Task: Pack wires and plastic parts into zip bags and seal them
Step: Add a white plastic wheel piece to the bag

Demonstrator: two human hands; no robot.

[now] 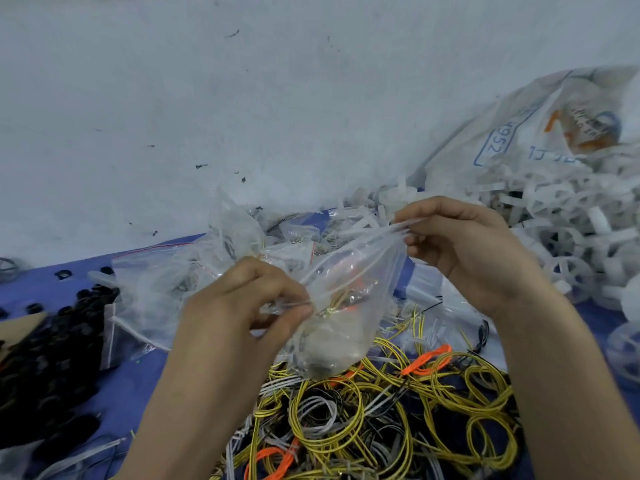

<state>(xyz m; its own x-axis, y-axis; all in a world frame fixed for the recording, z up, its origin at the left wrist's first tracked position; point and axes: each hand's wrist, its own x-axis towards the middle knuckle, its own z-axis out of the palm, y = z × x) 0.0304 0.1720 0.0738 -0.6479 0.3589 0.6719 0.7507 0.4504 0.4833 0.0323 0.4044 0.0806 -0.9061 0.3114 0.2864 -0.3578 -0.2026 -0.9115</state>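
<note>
My left grip (244, 306) and right grip (467, 251) each pinch the zip bag (353, 282) top, so I think squeezing it shut comes next.

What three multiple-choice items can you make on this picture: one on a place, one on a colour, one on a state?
1. Where does the wire pile lie?
A. At the top of the view, far from the person
B. Below the zip bag, nearest the person
C. Inside the zip bag

2. Which colour have most wires in the pile?
A. Blue
B. Green
C. Yellow

3. How is the zip bag held?
A. The left hand and the right hand each pinch its top edge
B. One hand only holds it
C. No hand holds it; it lies flat

Answers:
1 B: the loops spread under the bag, at the bottom of the view.
2 C: yellow loops dominate, with few orange, white and black ones.
3 A: each hand pinches one end of the top edge.
</note>
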